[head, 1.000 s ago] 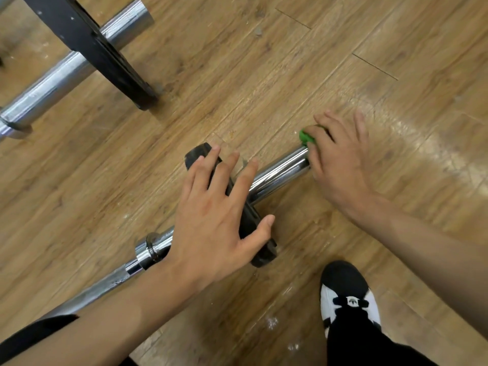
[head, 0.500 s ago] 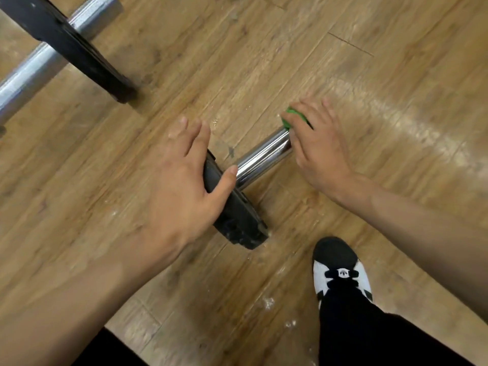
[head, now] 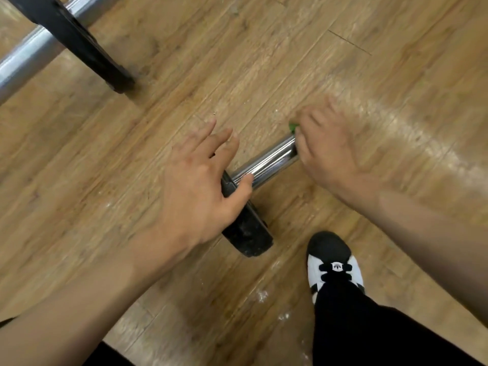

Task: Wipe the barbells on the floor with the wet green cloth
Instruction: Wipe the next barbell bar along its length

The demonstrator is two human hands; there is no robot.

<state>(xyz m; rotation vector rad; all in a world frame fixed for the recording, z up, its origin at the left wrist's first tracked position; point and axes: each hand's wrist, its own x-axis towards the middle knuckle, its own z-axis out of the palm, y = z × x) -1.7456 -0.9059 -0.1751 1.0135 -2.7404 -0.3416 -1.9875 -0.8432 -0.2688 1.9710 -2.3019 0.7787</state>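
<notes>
Right hand (head: 327, 151), closed over green cloth (head: 292, 126) at sleeve (head: 266, 163) tip; left hand (head: 200, 186) splayed on plate (head: 247, 233) (7 o'clock); risk: barbell rolls, cloth slips off.

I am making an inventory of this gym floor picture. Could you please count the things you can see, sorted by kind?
Barbell bars: 2 (near bar, far bar)
Black weight plates: 2 (near plate, far plate)
Green cloths: 1 (green cloth, mostly hidden under the right hand)
Hands: 2 (left hand as well)
Shoes: 1 (black and white shoe)
Total: 8
</notes>
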